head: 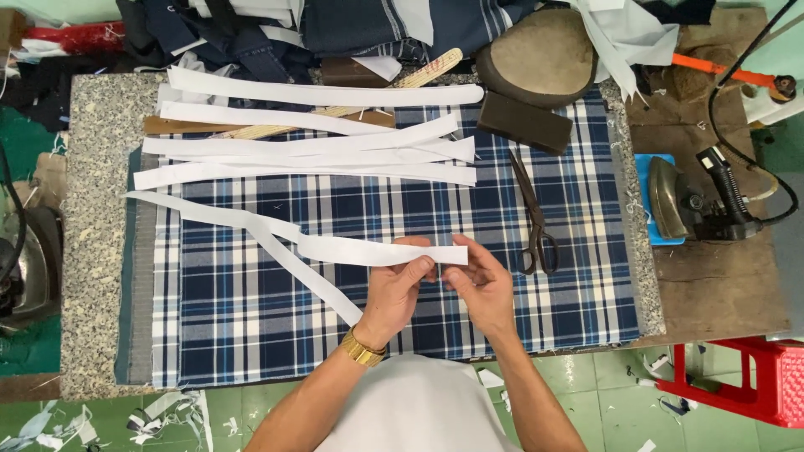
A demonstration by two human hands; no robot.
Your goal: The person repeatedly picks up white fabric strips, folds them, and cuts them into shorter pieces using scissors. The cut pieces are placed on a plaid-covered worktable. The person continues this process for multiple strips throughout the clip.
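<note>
Seen from the head camera, near the middle of the frame: left hand (394, 293) and right hand (479, 289) both pinching one end of a long white strip (352, 249), over blue checked cloth (251, 318). More white strips (318, 151) piled at upper left. Dark scissors (534, 222) just right of the hands.

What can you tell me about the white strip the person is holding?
The white strip looks like thin, flat fabric, long and narrow with a square-cut end. It lies slightly wavy over the blue plaid cloth, its right end pinched between the left hand and right hand. A second strip crosses beneath it.
</note>
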